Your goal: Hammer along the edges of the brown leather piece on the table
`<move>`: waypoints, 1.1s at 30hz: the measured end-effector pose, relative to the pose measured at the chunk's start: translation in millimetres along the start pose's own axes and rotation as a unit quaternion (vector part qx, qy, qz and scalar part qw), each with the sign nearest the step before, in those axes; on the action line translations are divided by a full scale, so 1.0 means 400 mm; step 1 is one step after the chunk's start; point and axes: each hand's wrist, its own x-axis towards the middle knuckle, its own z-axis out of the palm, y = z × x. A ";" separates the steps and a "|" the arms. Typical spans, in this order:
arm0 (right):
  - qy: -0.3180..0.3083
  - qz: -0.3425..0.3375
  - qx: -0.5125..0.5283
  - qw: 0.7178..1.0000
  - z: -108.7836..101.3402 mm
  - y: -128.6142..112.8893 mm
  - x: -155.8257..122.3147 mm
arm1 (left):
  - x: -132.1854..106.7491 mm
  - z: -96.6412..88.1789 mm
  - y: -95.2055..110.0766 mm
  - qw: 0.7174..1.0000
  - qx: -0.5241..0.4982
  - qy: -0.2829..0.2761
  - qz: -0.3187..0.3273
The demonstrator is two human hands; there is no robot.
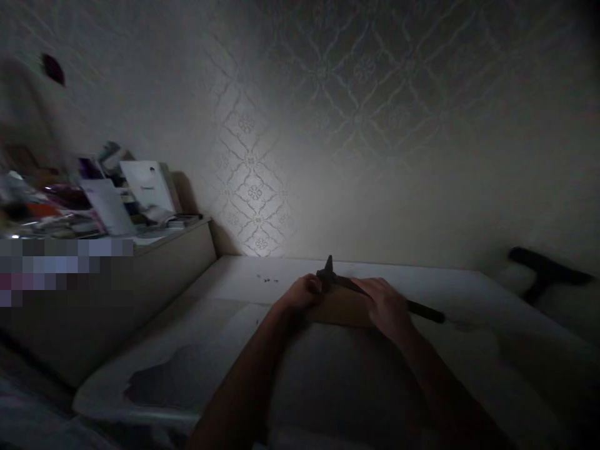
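Note:
In the head view my right hand (387, 306) is closed round the handle of a hammer (425, 310), whose dark end sticks out to the right. The hammer's head, with a pointed part upward, is beside my left hand (304, 294). The left fingers are curled together at the far left end of a brown board (344, 306), close under the hammer head. Whatever they pinch is hidden in the dim light. The board lies flat on the white table (220, 331), below both hands.
Several small dark bits (267, 280) lie on the table left of the board. A higher cabinet (182, 256) on the left carries a white box (147, 184) and clutter. A patterned wall (356, 156) stands behind. A dark T-shaped object (544, 272) is at the right.

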 end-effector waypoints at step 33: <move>0.059 -0.033 -0.010 0.998 0.019 0.017 -0.005 | 0.000 -0.001 0.002 1.000 -0.013 -0.003 0.003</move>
